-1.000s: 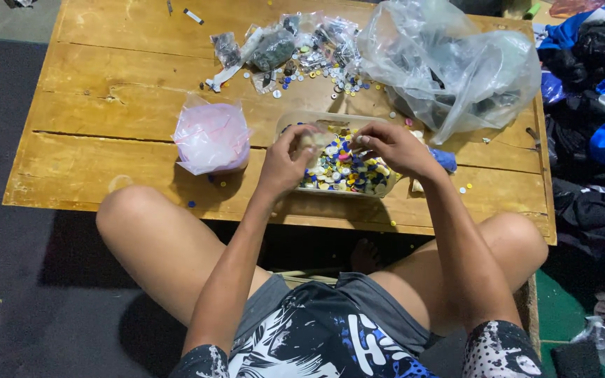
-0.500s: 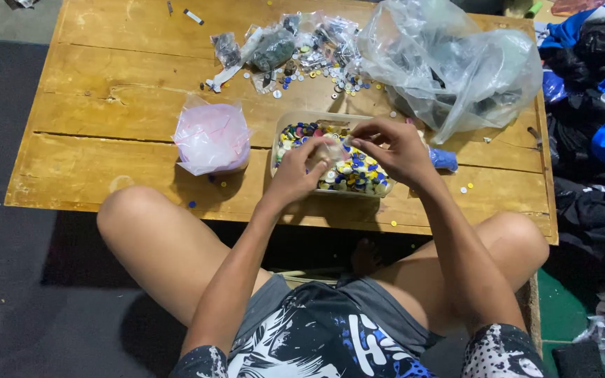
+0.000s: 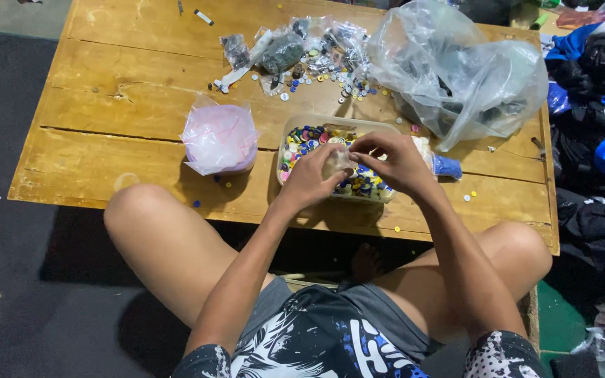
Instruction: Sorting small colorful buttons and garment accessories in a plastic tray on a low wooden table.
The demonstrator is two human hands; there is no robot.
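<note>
A shallow clear plastic tray [image 3: 295, 123] full of small coloured buttons sits on the low wooden table [image 3: 106, 140] in front of me. Over the tray, my left hand [image 3: 311, 179] and my right hand [image 3: 395, 162] meet. Together they pinch a small clear plastic bag [image 3: 336, 162] with pale pieces inside. The fingers of both hands are closed on the bag's top edge. My bare knees lie under the table's near edge.
A pink-white plastic bag [image 3: 218, 137] stands left of the tray. A big clear bag [image 3: 456, 77] with dark contents lies at the back right. Small packets and loose buttons [image 3: 309, 56] are scattered behind. A pile of dark and blue clothes [image 3: 596, 112] lies right of the table.
Both hands have lifted from the buttons in the tray and come together over it, now holding the small clear bag between them.
</note>
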